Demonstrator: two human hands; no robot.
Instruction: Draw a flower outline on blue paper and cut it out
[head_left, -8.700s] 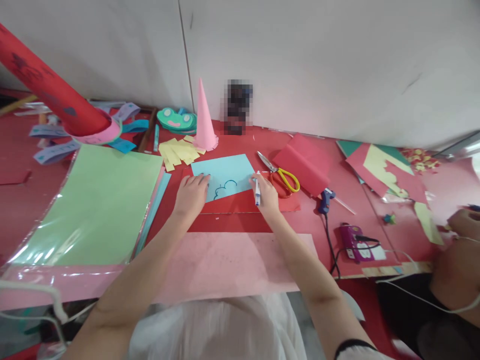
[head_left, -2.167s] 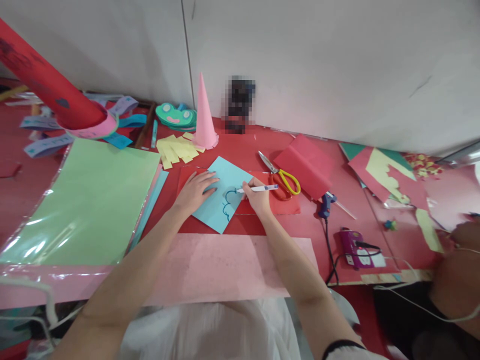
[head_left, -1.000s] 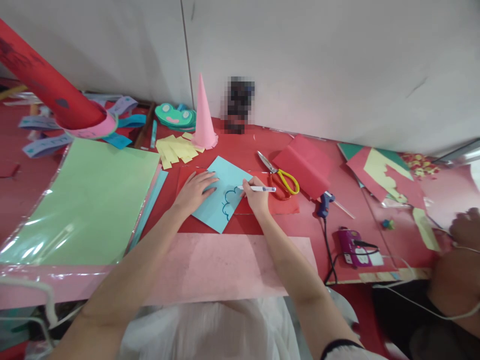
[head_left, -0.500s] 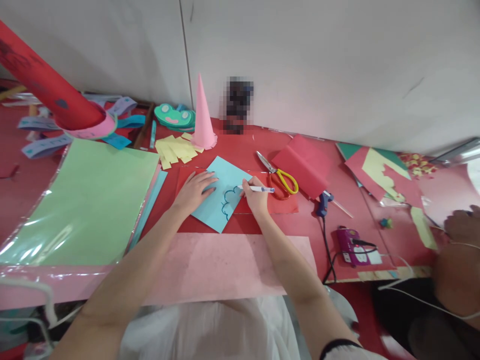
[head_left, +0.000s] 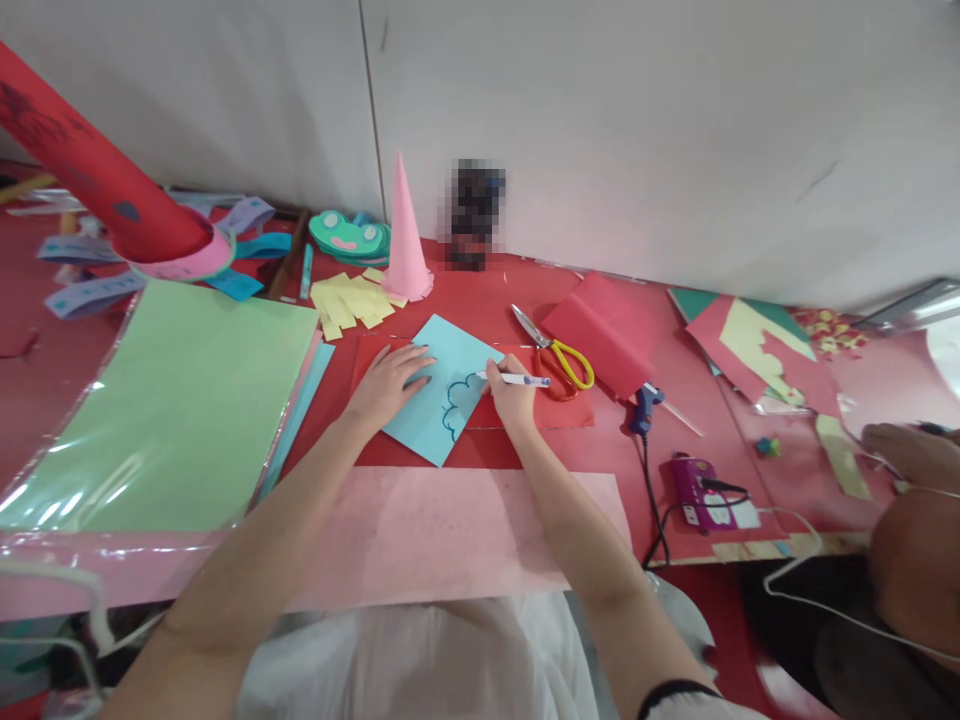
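Blue paper (head_left: pixel 448 362) cornerwise on a red sheet (head_left: pixel 574 412), at the middle of the table (head_left: pixel 626 450), perhaps at this angle for easier drawing of the wavy line (head_left: pixel 459 378). Across its left part, a flat left hand (head_left: pixel 390 383), gripping nothing, probably as a weight against slipping. At its right edge, a right hand (head_left: pixel 514 398) closed around a white pen (head_left: pixel 525 379), low toward the tip, probably for finer control; contact of tip and paper hard to tell. Farther right, scissors (head_left: pixel 555 345) off the paper, probably for free space.
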